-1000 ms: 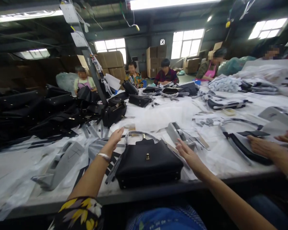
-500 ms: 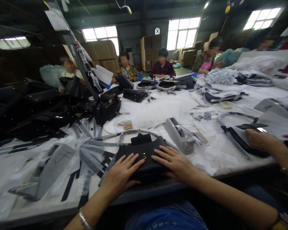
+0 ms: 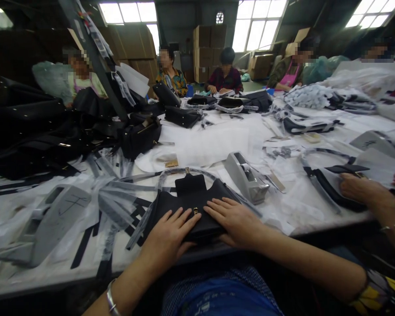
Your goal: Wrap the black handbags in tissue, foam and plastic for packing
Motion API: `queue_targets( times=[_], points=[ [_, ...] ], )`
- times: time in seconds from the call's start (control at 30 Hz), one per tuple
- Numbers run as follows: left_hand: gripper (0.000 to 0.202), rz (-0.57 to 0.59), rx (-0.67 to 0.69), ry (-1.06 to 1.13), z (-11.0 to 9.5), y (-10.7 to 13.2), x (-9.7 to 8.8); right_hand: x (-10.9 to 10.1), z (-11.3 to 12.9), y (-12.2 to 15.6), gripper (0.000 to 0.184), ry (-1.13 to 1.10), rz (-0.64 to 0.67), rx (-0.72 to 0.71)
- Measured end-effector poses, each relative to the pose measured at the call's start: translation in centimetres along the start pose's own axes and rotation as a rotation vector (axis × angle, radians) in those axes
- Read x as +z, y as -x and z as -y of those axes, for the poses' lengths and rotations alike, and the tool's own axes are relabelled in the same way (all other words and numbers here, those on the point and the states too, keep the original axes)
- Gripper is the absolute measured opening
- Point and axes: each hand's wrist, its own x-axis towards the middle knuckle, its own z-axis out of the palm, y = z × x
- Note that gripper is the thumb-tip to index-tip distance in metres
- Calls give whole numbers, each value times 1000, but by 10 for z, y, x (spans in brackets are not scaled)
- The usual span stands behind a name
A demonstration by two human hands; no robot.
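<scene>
A black handbag lies at the table's front edge, its handle wrapped in clear plastic and curving away from me. Its small tab is folded back, and a gold clasp shows on the front. My left hand rests flat on the bag's left front, fingers stretched out. On the right front lies my right hand, also flat with its fingers spread. Both palms press on the bag without gripping it. The bag's lower edge is partly hidden by my hands.
Grey tape dispensers stand behind the bag and at left. Plastic-wrapped black straps spread beside the bag. At right a co-worker's hand touches another bag. Black bags pile at far left; several people sit across the table.
The camera view has tilted down a little. My hands stay flat on the bag, moved only slightly; the bag's tab and back now look more spread out.
</scene>
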Motion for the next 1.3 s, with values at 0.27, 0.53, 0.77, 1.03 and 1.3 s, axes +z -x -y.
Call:
queue_targets(
  times=[0.27, 0.53, 0.77, 1.03, 1.3],
  points=[
    [65, -163, 83, -126, -3, 23, 48, 66, -10, 13, 55, 45, -192, -98],
    [63, -96, 33, -133, -22, 25, 37, 30, 1, 5, 40, -220, -136, -24],
    [72, -140, 35, -172, -19, 26, 49, 14, 10, -70, 31, 84, 32, 26],
    [77, -323, 114, -267, -10, 25, 63, 18, 22, -97, 35, 109, 265, 192],
    [68, -420, 189, -364, 8, 22, 83, -9, -14, -102, 53, -145, 359, 225]
  ],
)
